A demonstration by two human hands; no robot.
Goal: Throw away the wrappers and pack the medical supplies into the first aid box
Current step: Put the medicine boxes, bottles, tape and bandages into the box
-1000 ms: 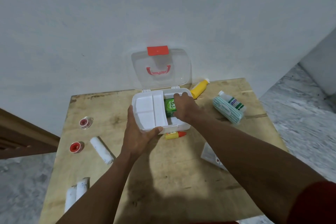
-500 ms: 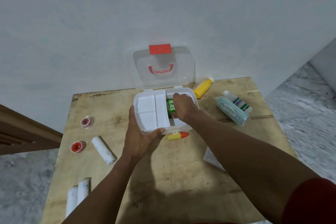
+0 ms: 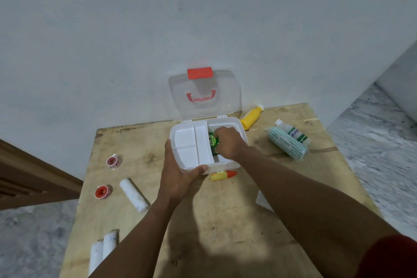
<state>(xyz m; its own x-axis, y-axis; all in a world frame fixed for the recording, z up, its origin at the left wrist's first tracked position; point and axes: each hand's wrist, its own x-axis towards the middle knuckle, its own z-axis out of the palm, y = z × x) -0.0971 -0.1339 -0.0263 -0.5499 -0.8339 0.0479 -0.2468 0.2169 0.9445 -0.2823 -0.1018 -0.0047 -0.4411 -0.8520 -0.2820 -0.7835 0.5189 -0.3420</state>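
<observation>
A white first aid box (image 3: 237,125) stands open on the wooden table (image 3: 225,221), its clear lid (image 3: 203,93) with a red latch leaning on the wall. A white divided tray (image 3: 191,146) fills its left side. My left hand (image 3: 178,174) grips the box's front left corner, thumb on the rim. Inside the right compartment, my right hand (image 3: 226,143) holds a green packet (image 3: 213,142). Loose supplies lie around: a small yellow tube with a red cap (image 3: 223,175), a yellow bottle (image 3: 251,118), a striped green-white roll (image 3: 286,143) and a white bottle (image 3: 293,132).
On the table's left lie two red tape spools (image 3: 114,161) (image 3: 103,191), a white bandage roll (image 3: 133,195) and two more white rolls (image 3: 102,249) at the front left. A white packet (image 3: 262,201) peeks from under my right forearm. The wall is close behind the box.
My right hand has pushed the green packet a little deeper into the right compartment. My left hand keeps its grip on the box.
</observation>
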